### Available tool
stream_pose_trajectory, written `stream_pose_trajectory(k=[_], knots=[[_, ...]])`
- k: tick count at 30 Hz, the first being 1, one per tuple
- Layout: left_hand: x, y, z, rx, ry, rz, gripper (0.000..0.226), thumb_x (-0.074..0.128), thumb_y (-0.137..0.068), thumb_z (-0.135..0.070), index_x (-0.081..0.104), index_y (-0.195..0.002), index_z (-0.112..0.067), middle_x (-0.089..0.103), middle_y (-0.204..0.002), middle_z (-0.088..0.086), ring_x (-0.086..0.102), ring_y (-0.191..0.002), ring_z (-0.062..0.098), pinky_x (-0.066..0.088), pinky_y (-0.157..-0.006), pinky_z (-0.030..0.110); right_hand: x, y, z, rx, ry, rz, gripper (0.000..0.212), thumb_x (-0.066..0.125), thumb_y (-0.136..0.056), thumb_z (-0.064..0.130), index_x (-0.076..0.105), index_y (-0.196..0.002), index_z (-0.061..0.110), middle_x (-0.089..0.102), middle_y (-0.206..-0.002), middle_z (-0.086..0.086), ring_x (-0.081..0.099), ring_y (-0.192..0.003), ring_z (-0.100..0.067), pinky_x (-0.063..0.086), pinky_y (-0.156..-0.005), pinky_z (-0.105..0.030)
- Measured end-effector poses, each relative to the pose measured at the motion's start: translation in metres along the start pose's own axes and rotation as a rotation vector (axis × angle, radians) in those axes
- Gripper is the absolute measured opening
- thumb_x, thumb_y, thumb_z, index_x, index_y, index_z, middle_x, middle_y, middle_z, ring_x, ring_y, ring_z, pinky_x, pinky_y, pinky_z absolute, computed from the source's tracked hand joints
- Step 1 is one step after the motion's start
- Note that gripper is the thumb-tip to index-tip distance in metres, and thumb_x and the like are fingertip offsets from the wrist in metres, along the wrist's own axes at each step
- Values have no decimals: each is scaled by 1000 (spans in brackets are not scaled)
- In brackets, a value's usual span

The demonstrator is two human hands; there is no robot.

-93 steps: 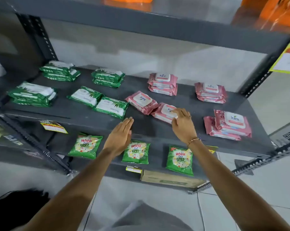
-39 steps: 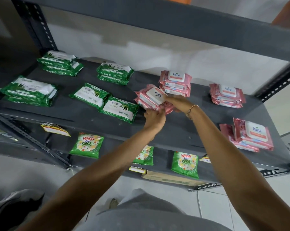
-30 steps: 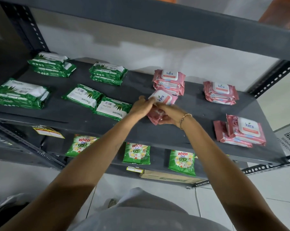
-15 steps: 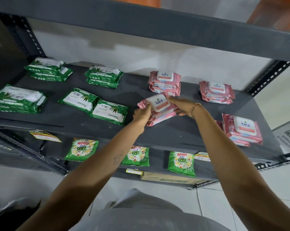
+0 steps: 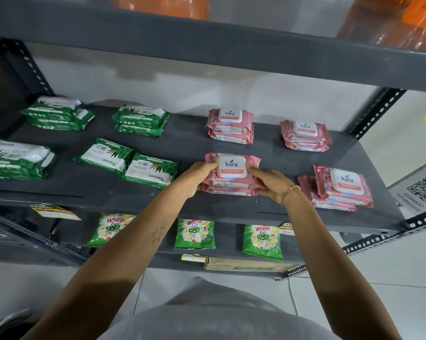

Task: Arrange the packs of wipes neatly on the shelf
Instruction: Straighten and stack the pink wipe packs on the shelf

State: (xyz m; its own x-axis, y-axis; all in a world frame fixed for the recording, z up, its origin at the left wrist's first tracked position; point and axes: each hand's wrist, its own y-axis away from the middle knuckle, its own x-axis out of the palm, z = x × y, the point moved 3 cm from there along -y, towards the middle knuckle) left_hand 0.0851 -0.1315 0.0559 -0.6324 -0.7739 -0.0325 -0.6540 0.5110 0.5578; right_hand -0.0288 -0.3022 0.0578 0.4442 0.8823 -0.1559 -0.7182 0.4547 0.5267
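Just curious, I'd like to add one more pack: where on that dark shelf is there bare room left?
Free: the front strip of the dark grey metal shelf below the two flat green packs, and the middle gap between the back green stack and back pink stack. Crowded: the right front, where both hands, left hand and right hand, hold a pink stack beside the skewed pink pair.

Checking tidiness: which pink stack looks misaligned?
The front-right pink stack: its top pack sits shifted off the one beneath; the other three stacks look squared.

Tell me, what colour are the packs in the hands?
Pink packs, with a white lid; the head view shows it best.
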Motion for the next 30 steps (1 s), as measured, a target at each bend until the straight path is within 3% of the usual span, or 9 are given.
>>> stream_pose_trajectory(k=[6, 10, 19, 22, 24, 27, 28, 30], knots=[[13, 4, 3, 21, 10, 41, 37, 49, -93, -50, 66, -82, -18, 71, -57, -4, 66, -47, 7, 50, -39, 20, -12, 11, -6, -14, -17, -52, 60, 75, -71, 48, 68, -107, 1, 70, -96, -10, 67, -84, -22, 57, -77, -32], [17, 3, 4, 22, -8, 28, 40, 46, -93, -52, 67, -87, -18, 71, -74, 1, 67, -63, 12, 52, -47, 24, -11, 13, -5, -19, -61, -50, 48, 75, -73, 44, 68, -103, 7, 70, -82, -3, 68, -76, -17, 56, -68, -28], [17, 8, 1, 15, -23, -6, 41, 48, -91, -54, 67, -85, -18, 70, -68, -2, 66, -60, 9, 50, -46, 20, -11, 17, -3, -1, -60, -44, 51, 76, -72, 45, 67, -105, 8, 70, -84, -3, 68, -80, -18, 56, -72, -31], [18, 8, 2, 16, -29, 3, 49, 47, -91, -55, 68, -100, -11, 71, -74, 1, 67, -66, 12, 54, -54, 24, -11, 18, -2, -3, -34, -38, 49, 75, -72, 46, 67, -104, 9, 69, -80, -1, 67, -76, -17, 57, -81, -35], [18, 12, 2, 25, -91, -23, 64, 46, -90, -58, 59, -120, -3, 71, -94, 7, 68, -82, 18, 57, -69, 30, -11, 21, 0, 14, -10, -10, 51, 73, -74, 48, 66, -106, 10, 70, -83, -1, 68, -80, -18, 55, -88, -38], [7, 24, -3, 244, -544, -253, 80, 43, -91, -58, 31, -142, 2, 44, -140, 18, 49, -124, 29, 44, -99, 40, -14, 29, 10, 17, 173, -56, 53, 63, -79, 56, 63, -101, 8, 68, -91, -7, 67, -86, -23, 54, -82, -36], [2, 35, -6, 390, -632, -327, 74, 44, -93, -52, 29, -143, 1, 42, -142, 19, 46, -127, 30, 41, -103, 40, -16, 30, 17, -27, 294, -114, 48, 58, -83, 57, 61, -89, 9, 63, -80, -6, 63, -75, -21, 51, -75, -34], [-20, 56, -6, 647, -662, -437, 53, 45, -97, -37, 44, -135, 0, 56, -128, 19, 55, -115, 30, 45, -96, 38, -11, 32, 37, -189, 471, -220, 44, 48, -90, 49, 51, -67, 12, 46, -61, -2, 45, -58, -18, 42, -70, -32]])
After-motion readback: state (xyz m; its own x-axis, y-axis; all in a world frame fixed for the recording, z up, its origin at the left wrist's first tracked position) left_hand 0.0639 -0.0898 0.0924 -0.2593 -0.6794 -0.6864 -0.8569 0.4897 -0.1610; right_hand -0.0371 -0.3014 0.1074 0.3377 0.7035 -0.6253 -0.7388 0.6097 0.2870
